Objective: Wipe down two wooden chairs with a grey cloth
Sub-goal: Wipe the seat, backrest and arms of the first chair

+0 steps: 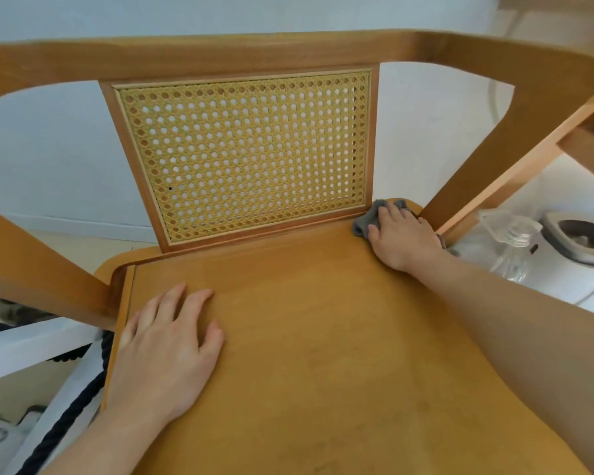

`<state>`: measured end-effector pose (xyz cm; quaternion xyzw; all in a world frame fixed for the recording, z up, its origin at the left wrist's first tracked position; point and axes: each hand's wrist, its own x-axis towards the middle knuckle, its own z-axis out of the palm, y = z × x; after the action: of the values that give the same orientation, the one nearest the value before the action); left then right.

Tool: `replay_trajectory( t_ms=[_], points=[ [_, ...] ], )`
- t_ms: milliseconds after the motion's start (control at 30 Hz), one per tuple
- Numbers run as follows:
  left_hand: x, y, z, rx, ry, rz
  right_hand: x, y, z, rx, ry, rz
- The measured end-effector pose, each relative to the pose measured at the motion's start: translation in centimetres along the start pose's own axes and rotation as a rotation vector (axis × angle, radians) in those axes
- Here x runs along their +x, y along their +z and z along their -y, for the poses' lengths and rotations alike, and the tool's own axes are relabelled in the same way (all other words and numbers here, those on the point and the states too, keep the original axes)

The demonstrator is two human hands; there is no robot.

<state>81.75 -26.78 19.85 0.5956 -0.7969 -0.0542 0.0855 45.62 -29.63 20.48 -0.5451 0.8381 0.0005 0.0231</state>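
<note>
- Right hand [403, 236]: fingers [391, 211] lie close together over the bunched grey cloth [365, 221], pressing it down. Whether the thumb pinches it cannot be told.
- Cloth location: far right corner of the chair seat [323, 337], against the bottom rail of the cane back [244, 156] and just beside the right arm post [477, 183].
- Left hand [167, 347]: fingers [172, 299] slightly apart, flat on the seat near its left edge, holding nothing. Judged to be bracing the chair.
- Risk: the bunched cloth may skip the tight corner joint, leaving dust along the rail.
- Risk: a loose fold could snag on the cane weave if pushed upward.
- Risk: faint marks toward the seat's front edge may be missed if strokes stay short.
</note>
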Motion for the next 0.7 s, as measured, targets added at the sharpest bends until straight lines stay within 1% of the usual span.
replay_trajectory(
  t_ms=[67, 100, 133, 233, 333, 400, 467, 500, 533, 633, 667, 700],
  points=[
    [0.1, -0.1, -0.1, 0.01, 0.007, 0.002, -0.1, 0.2, 1.2, 0.057, 0.065, -0.019],
    [0.0, -0.1, -0.2, 0.01, 0.007, -0.001, -0.6, 0.2, 2.0, 0.066, 0.05, -0.021],
    [-0.1, 0.0, -0.3, 0.009, 0.009, -0.006, -1.4, 0.1, 3.0, 0.069, -0.004, -0.013],
    [0.0, 0.0, -0.2, 0.005, 0.011, 0.0, -6.0, 0.4, 7.4, 0.076, -0.255, 0.04],
    [0.1, 0.0, 0.0, -0.006, 0.008, 0.007, -10.7, 0.2, 10.8, 0.084, -0.412, 0.114],
    [0.0, 0.0, 0.0, -0.021, 0.015, 0.015, -13.4, -0.1, 10.6, 0.092, -0.505, 0.163],
    [-0.1, -0.1, 0.1, -0.033, 0.01, 0.016, -15.3, -0.5, 8.3, 0.091, -0.572, 0.171],
    [-0.1, -0.1, 0.2, -0.036, 0.01, 0.019, -15.6, -0.7, 6.6, 0.081, -0.552, 0.162],
    [0.0, -0.1, 0.3, -0.04, 0.012, 0.026, -15.4, -0.8, 4.7, 0.064, -0.488, 0.154],
    [0.6, -0.4, 0.4, -0.076, 0.014, 0.075, -14.6, -1.1, 0.0, 0.022, -0.191, 0.164],
    [0.9, -0.6, 0.7, -0.099, 0.005, 0.11, -14.7, -1.1, -0.1, 0.021, -0.152, 0.177],
    [1.1, -0.9, 0.8, -0.124, -0.009, 0.145, -15.1, -1.0, 0.5, 0.03, -0.163, 0.186]
  ],
)
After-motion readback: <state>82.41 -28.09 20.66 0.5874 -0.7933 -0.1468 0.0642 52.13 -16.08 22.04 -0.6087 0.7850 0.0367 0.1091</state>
